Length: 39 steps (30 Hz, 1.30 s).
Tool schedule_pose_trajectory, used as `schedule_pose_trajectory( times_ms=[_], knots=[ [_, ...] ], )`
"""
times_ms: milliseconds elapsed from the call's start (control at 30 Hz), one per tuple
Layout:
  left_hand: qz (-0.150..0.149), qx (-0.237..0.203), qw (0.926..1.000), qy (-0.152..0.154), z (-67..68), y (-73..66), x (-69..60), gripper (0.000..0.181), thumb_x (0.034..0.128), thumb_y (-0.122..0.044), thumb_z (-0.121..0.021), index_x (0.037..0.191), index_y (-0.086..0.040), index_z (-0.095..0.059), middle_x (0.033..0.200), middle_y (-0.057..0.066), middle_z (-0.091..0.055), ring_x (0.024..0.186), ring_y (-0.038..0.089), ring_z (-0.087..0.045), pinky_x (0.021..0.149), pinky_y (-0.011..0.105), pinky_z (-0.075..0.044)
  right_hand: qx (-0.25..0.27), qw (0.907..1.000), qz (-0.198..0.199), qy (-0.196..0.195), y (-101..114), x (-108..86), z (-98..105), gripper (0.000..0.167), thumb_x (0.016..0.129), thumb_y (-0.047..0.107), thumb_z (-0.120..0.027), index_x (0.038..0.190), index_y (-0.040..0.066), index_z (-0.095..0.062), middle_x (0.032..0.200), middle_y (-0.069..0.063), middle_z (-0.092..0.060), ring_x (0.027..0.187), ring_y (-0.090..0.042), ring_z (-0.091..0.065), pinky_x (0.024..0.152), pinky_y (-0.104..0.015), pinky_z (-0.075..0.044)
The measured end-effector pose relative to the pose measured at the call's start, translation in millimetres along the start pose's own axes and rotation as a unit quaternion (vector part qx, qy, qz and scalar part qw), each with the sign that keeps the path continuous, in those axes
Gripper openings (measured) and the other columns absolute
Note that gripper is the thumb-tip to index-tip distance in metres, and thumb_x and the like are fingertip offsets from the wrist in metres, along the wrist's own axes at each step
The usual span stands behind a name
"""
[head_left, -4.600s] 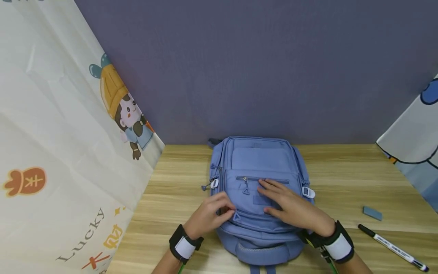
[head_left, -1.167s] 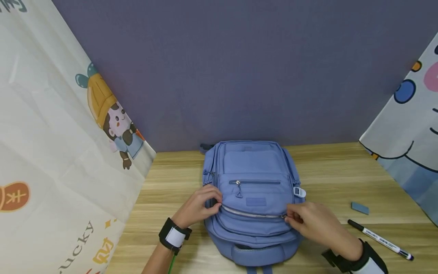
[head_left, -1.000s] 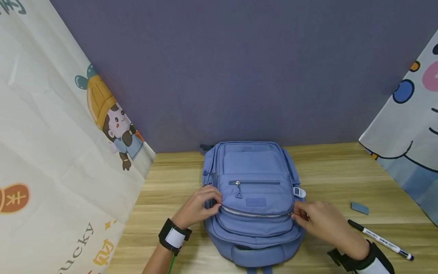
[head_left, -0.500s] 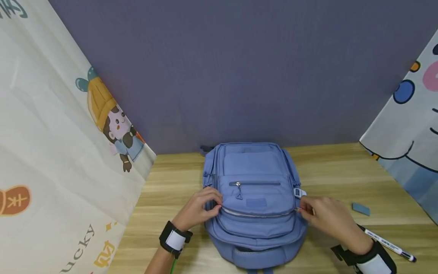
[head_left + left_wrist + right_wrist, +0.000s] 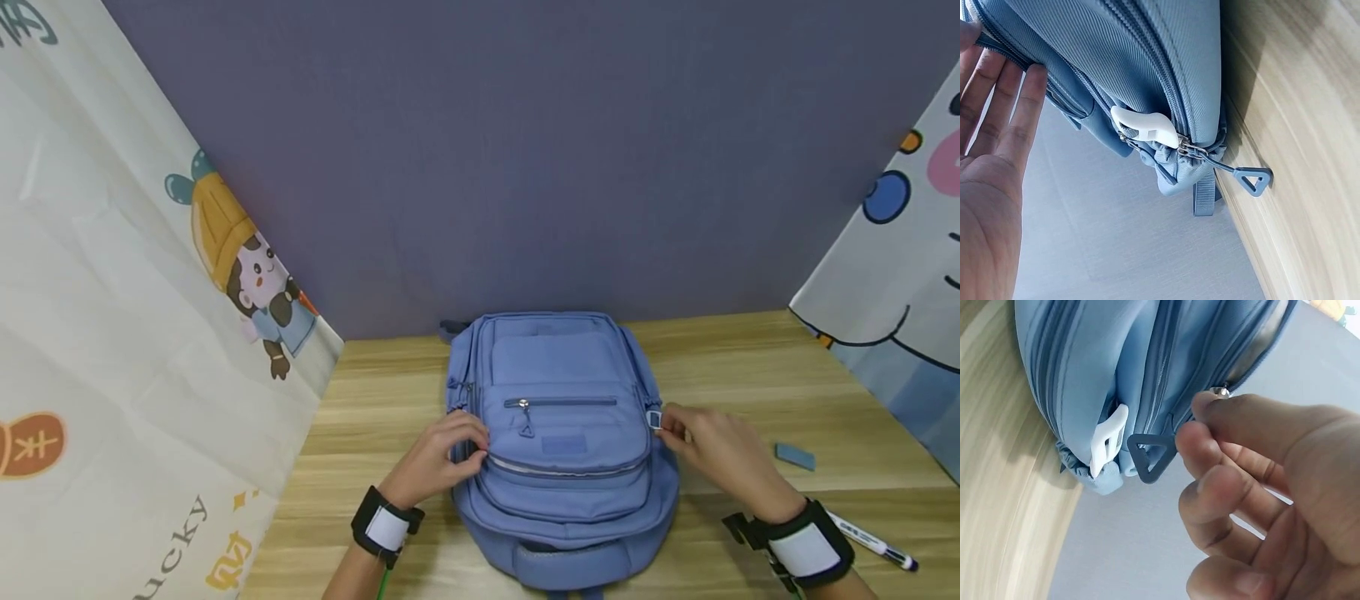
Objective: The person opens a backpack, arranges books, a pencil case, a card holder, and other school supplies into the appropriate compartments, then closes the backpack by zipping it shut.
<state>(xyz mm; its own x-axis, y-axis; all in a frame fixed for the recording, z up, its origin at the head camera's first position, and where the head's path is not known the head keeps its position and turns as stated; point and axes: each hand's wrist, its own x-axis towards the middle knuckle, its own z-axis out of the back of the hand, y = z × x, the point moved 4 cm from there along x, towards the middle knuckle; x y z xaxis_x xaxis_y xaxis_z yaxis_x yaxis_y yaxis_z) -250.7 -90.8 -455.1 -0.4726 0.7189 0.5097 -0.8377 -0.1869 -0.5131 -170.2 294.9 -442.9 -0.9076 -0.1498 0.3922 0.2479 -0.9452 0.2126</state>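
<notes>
A blue backpack (image 5: 558, 358) lies on the wooden table, its front facing up. Across its lower front pocket the zipper (image 5: 567, 472) is parted, showing a pale strip of lining. My left hand (image 5: 438, 457) pinches the pocket's edge at the zipper's left end; in the left wrist view its thumb and fingers meet at a dark blue band. At the right side my right hand (image 5: 716, 450) holds a zipper pull (image 5: 1150, 459) between thumb and index finger. The pull's triangular loop sticks out past the fingertips, and the metal slider (image 5: 1219, 392) shows beside the thumb.
Right of the backpack lie a small blue-grey block (image 5: 795, 456) and a white marker (image 5: 870, 537), partly hidden by the right wrist strap. A white clip (image 5: 1144, 125) sits on the bag's side. A dark wall panel stands behind the table (image 5: 735, 358).
The right hand has drawn the zipper pull from the left end across to the right side, then up along the bag's edge; the pocket is now parted. The left hand has stayed at the left end.
</notes>
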Motion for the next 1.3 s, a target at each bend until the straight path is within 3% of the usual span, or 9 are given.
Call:
schedule_pose_trajectory(
  times_ms=[400,633,1033,1133,1300],
  knots=[
    [0.01,0.004,0.9999,0.001,0.4,-0.6,-1.1,0.005,0.1032,-0.016,-0.07,0.1,-0.012,-0.072,0.116,0.001,-0.073,0.113,0.014,-0.066,0.102,0.032,-0.056,0.003,0.9999,-0.01,-0.006,-12.9,23.8,-8.4,0.016,0.092,0.018,-0.083,0.085,0.017,-0.069,0.071,0.008,-0.067,0.052,-0.003,-0.041,0.044,-0.025,-0.03],
    [0.009,0.004,1.0,-0.001,0.2,-0.2,-1.5,0.007,0.1032,-0.016,-0.07,0.1,-0.011,-0.073,0.115,0.001,-0.073,0.113,0.014,-0.067,0.102,0.032,-0.056,0.004,0.999,-0.015,-0.042,-16.5,36.1,-14.4,0.018,0.09,0.015,-0.084,0.085,0.01,-0.067,0.068,0.001,-0.068,0.05,-0.005,-0.047,0.042,-0.026,-0.033],
    [0.015,0.004,0.9999,0.008,-0.8,0.5,-1.9,0.005,0.1036,-0.016,-0.07,0.101,-0.012,-0.072,0.116,0.002,-0.073,0.114,0.014,-0.066,0.105,0.034,-0.055,-0.002,0.9959,-0.03,-0.085,-20.3,45.6,-23.5,0.022,0.087,0.015,-0.087,0.083,0.008,-0.066,0.063,-0.001,-0.065,0.046,-0.009,-0.047,0.039,-0.03,-0.031],
    [0.015,0.004,0.9999,0.004,-0.6,0.1,-2.1,0.003,0.1024,-0.013,-0.071,0.1,-0.012,-0.072,0.116,0.002,-0.073,0.114,0.014,-0.066,0.105,0.034,-0.055,0.005,0.9965,-0.033,-0.077,-21.2,47.0,-23.9,0.022,0.088,0.015,-0.086,0.084,0.008,-0.066,0.064,0.0,-0.064,0.047,-0.01,-0.047,0.04,-0.029,-0.032],
    [0.011,0.011,0.9998,0.007,-3.8,-2.0,-1.3,0.007,0.0982,-0.006,-0.074,0.101,-0.012,-0.073,0.116,0.002,-0.072,0.114,0.015,-0.066,0.106,0.034,-0.055,0.056,0.9959,-0.071,-0.012,-33.0,30.8,-13.1,0.027,0.095,0.025,-0.082,0.101,0.004,-0.067,0.076,-0.001,-0.067,0.057,-0.009,-0.052,0.047,-0.026,-0.036]
  ],
)
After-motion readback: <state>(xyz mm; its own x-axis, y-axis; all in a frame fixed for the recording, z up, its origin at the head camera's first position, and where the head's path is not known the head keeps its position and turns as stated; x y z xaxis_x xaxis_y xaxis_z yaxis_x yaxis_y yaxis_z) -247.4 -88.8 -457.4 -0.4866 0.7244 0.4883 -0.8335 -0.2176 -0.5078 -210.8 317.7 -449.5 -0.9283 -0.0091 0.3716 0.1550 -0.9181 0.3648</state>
